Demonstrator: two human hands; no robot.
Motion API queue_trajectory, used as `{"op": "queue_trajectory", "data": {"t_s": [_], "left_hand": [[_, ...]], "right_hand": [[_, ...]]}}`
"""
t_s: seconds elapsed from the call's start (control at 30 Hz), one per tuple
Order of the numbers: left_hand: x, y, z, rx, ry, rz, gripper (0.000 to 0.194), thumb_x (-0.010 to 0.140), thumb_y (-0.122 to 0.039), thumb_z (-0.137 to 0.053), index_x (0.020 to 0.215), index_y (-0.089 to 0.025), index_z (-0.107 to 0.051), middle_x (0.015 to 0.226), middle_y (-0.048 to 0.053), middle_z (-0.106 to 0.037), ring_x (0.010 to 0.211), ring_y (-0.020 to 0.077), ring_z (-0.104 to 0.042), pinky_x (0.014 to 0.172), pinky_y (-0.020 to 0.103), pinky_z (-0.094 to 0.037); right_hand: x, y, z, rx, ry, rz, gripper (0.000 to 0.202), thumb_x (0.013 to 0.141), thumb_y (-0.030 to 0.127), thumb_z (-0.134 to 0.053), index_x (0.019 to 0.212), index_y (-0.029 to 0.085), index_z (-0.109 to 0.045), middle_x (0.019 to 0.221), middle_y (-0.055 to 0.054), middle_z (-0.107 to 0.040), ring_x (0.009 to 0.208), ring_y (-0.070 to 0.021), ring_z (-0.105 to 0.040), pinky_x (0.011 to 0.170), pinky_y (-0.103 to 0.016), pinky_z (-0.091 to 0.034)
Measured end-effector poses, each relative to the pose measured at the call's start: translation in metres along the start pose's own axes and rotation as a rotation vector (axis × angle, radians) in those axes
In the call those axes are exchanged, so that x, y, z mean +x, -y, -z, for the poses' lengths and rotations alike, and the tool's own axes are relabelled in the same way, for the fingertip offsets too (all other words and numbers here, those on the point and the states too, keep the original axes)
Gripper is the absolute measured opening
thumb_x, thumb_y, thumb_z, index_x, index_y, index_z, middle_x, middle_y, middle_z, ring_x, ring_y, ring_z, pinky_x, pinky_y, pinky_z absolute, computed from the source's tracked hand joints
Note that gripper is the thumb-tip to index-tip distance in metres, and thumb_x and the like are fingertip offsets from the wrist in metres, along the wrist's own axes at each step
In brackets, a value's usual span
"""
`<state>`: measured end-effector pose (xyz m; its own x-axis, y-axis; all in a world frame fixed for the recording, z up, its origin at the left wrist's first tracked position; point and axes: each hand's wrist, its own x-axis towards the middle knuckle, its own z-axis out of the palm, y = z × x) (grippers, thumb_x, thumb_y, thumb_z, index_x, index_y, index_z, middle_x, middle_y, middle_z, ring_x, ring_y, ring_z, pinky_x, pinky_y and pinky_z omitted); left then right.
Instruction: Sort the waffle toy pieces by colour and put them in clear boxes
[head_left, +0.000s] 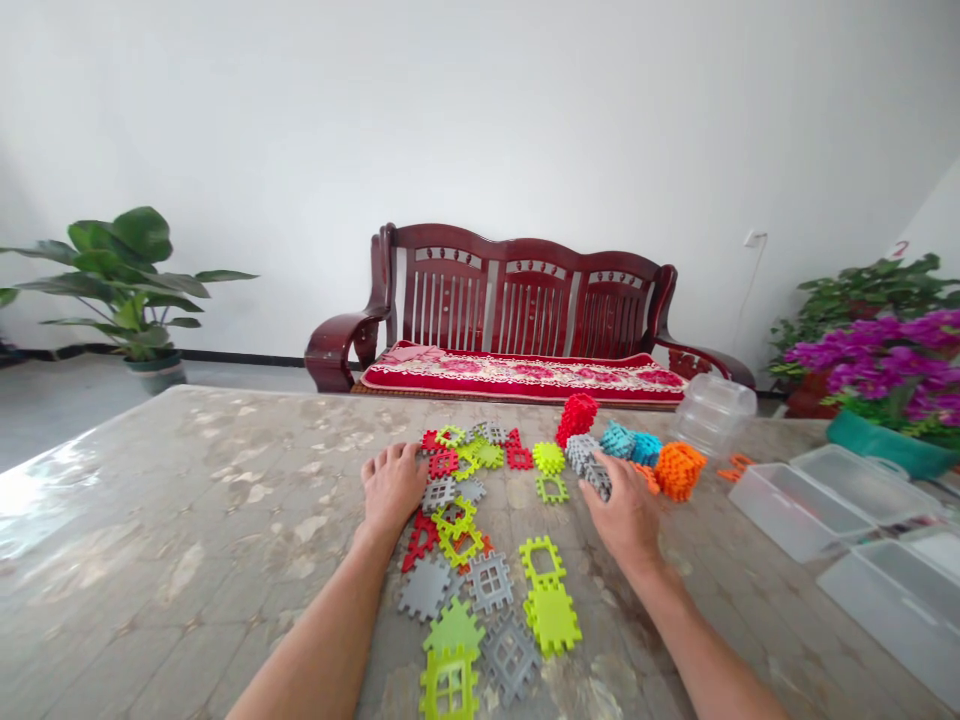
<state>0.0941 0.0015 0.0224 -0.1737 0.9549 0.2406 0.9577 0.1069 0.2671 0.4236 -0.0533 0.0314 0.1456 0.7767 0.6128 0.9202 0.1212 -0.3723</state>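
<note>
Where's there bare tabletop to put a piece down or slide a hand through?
Widest: the table left of the left hand. Another patch lies between the right forearm and the clear boxes; a narrower strip between that forearm and its nearest lime piece. Crowded: the overlapping pieces beside the left hand, and the coloured stacks by the right hand.

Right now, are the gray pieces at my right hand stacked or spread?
Stacked: the gray pieces at your right hand form a tightly packed bundle.

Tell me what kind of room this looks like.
Probably a home living room: a carved wooden bench with a red cushion stands against the white wall, and a leafy potted plant sits on the floor at left.
</note>
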Motion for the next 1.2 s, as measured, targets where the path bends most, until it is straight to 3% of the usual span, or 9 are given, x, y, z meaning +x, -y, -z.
{"op": "queue_trajectory", "data": {"t_s": [0.13, 0.23, 0.4, 0.63, 0.87, 0.93, 1.07, 1.2], "left_hand": [[0.001, 0.001, -0.001, -0.011, 0.003, 0.01, 0.043, 0.09, -0.035, -0.043, 0.128, -0.026, -0.059, 0.135, 0.009, -0.059, 0.123, 0.0277, -0.052, 0.107, 0.044, -0.029], [0.001, 0.001, -0.001, -0.014, 0.0, 0.006, 0.043, 0.09, -0.037, -0.043, 0.128, -0.026, -0.059, 0.135, 0.01, -0.059, 0.123, 0.0277, -0.051, 0.107, 0.044, -0.029], [-0.001, 0.0, 0.0, -0.002, -0.02, -0.008, 0.044, 0.089, -0.039, -0.044, 0.128, -0.026, -0.059, 0.133, 0.01, -0.06, 0.122, 0.0281, -0.052, 0.105, 0.044, -0.03], [-0.001, -0.001, 0.0, -0.016, -0.016, 0.002, 0.042, 0.09, -0.037, -0.044, 0.127, -0.025, -0.059, 0.133, 0.009, -0.059, 0.123, 0.0276, -0.051, 0.107, 0.045, -0.029], [-0.001, -0.001, 0.001, -0.013, -0.009, 0.002, 0.042, 0.09, -0.036, -0.044, 0.127, -0.026, -0.059, 0.134, 0.01, -0.059, 0.123, 0.0281, -0.051, 0.107, 0.046, -0.029], [-0.001, -0.001, 0.001, -0.015, -0.01, 0.008, 0.041, 0.09, -0.036, -0.044, 0.127, -0.027, -0.06, 0.134, 0.01, -0.06, 0.123, 0.028, -0.051, 0.107, 0.046, -0.028], [-0.001, -0.002, 0.001, -0.017, -0.011, 0.01, 0.041, 0.089, -0.034, -0.045, 0.127, -0.027, -0.06, 0.134, 0.01, -0.06, 0.123, 0.028, -0.051, 0.106, 0.046, -0.028], [-0.002, -0.001, 0.0, -0.017, -0.015, 0.004, 0.041, 0.09, -0.035, -0.043, 0.127, -0.026, -0.06, 0.133, 0.01, -0.06, 0.123, 0.0286, -0.051, 0.106, 0.046, -0.029]], "right_hand": [[-0.005, 0.044, -0.015, 0.251, 0.341, 0.146, 0.027, 0.085, 0.018, -0.054, 0.107, 0.023, -0.069, 0.107, -0.006, -0.07, 0.101, -0.0209, -0.063, 0.093, -0.035, -0.047], [-0.007, 0.076, -0.031, 0.297, 0.476, 0.318, 0.03, 0.084, 0.013, -0.058, 0.108, 0.025, -0.07, 0.111, -0.004, -0.069, 0.106, -0.0194, -0.061, 0.096, -0.033, -0.046], [-0.001, 0.103, -0.054, 0.21, 0.534, 0.46, 0.02, 0.086, 0.013, -0.06, 0.097, 0.026, -0.072, 0.111, -0.003, -0.066, 0.103, -0.0187, -0.061, 0.092, -0.031, -0.047], [-0.002, 0.1, -0.053, 0.11, 0.528, 0.547, 0.008, 0.088, 0.014, -0.059, 0.087, 0.021, -0.063, 0.098, -0.004, -0.061, 0.098, -0.0202, -0.057, 0.088, -0.033, -0.046], [-0.008, 0.088, -0.035, 0.31, 0.53, 0.277, 0.011, 0.088, 0.016, -0.052, 0.08, 0.021, -0.057, 0.092, -0.002, -0.061, 0.089, -0.0169, -0.058, 0.08, -0.03, -0.046], [-0.006, 0.082, -0.033, 0.425, 0.581, 0.131, 0.013, 0.089, 0.021, -0.049, 0.078, 0.021, -0.057, 0.083, -0.001, -0.062, 0.084, -0.0158, -0.059, 0.073, -0.027, -0.046], [0.003, 0.074, -0.036, 0.684, 0.758, -0.315, 0.019, 0.087, 0.034, -0.046, 0.079, 0.02, -0.055, 0.061, 0.003, -0.059, 0.057, -0.0123, -0.058, 0.048, -0.02, -0.039], [0.008, 0.071, -0.042, 0.754, 0.667, -0.517, 0.023, 0.085, 0.04, -0.047, 0.081, 0.019, -0.055, 0.051, 0.006, -0.052, 0.043, -0.0103, -0.051, 0.038, -0.017, -0.032]]}}
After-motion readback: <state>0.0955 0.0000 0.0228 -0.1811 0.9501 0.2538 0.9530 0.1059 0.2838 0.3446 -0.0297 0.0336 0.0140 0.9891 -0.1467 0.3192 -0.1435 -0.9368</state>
